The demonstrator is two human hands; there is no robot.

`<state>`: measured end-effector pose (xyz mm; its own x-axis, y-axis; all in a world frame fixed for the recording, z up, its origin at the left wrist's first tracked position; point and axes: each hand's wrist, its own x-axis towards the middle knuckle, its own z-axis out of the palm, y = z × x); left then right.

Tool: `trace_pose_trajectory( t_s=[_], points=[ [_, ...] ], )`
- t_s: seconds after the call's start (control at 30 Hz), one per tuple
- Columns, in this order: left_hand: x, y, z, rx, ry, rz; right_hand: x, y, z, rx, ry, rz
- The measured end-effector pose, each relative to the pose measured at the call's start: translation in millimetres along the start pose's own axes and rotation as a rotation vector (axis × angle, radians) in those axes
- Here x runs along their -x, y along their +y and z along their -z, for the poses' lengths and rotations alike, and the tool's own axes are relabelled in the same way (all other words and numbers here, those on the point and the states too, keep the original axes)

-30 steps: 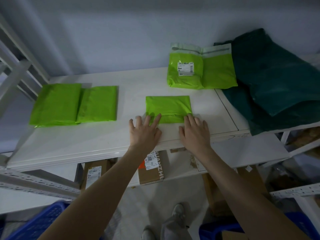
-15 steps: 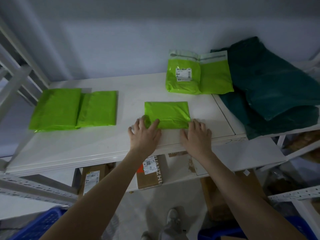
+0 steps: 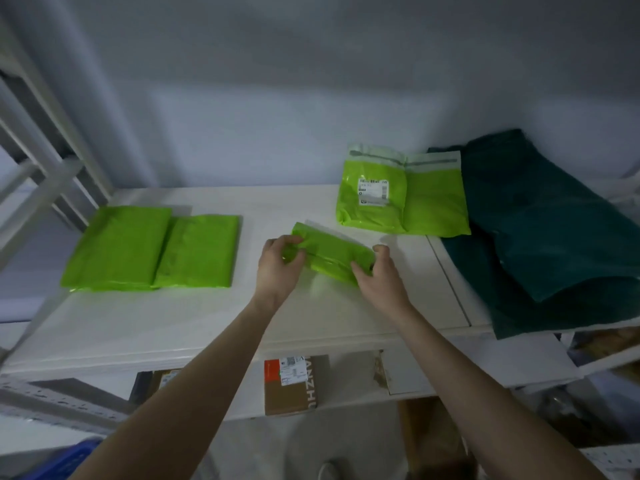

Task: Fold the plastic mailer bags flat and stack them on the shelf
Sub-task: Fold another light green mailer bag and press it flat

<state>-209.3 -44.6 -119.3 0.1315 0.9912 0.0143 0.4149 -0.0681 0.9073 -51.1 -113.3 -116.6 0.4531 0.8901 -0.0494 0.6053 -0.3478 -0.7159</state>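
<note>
A small folded green mailer bag (image 3: 332,252) is held tilted just above the white shelf (image 3: 207,317), in the middle. My left hand (image 3: 278,268) grips its left end and my right hand (image 3: 377,275) grips its right end, fingers curled round the edges. Two folded green mailer bags (image 3: 152,249) lie flat side by side at the shelf's left, overlapping slightly. At the back right, two unfolded green mailers (image 3: 401,199) with a white label lean against the wall.
Dark green bags (image 3: 554,237) are heaped on the shelf's right end. White shelf posts (image 3: 45,161) rise at the left. Cardboard boxes (image 3: 289,382) sit on the lower shelf, and a blue crate (image 3: 69,459) stands on the floor at the lower left.
Both hands went from pressing flat on the folded bag's near edge to gripping its ends. The bag has been picked up and turned at an angle.
</note>
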Motion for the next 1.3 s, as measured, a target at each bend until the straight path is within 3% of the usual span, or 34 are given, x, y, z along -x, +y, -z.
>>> trace_pose_trajectory(
  t_s=[0.2, 0.37, 0.5, 0.7, 0.9, 1.3],
  points=[
    [-31.4, 23.5, 12.5, 0.35, 0.108, 0.009, -27.2, -11.2, 12.2, 0.156, -0.084, 0.092],
    [-47.4, 37.0, 25.4, 0.69, 0.077, 0.149, -57.1, -26.3, 15.8, 0.137, -0.041, 0.199],
    [-55.6, 38.1, 37.6, 0.756, 0.128, 0.221, -66.3, -45.9, 5.9, -0.028, -0.183, 0.197],
    [-70.5, 16.2, 66.5, 0.631, 0.241, 0.211, -63.6, -78.6, -30.1, -0.236, -0.279, 0.088],
    [-86.7, -11.2, 117.1, 0.438, 0.304, 0.18, -55.4, -118.9, -69.4, -0.364, -0.245, 0.065],
    [-104.7, -85.4, 212.2, -0.387, 0.007, -0.018, -38.7, -165.8, -172.3, -0.265, -0.199, 0.026]
  ],
)
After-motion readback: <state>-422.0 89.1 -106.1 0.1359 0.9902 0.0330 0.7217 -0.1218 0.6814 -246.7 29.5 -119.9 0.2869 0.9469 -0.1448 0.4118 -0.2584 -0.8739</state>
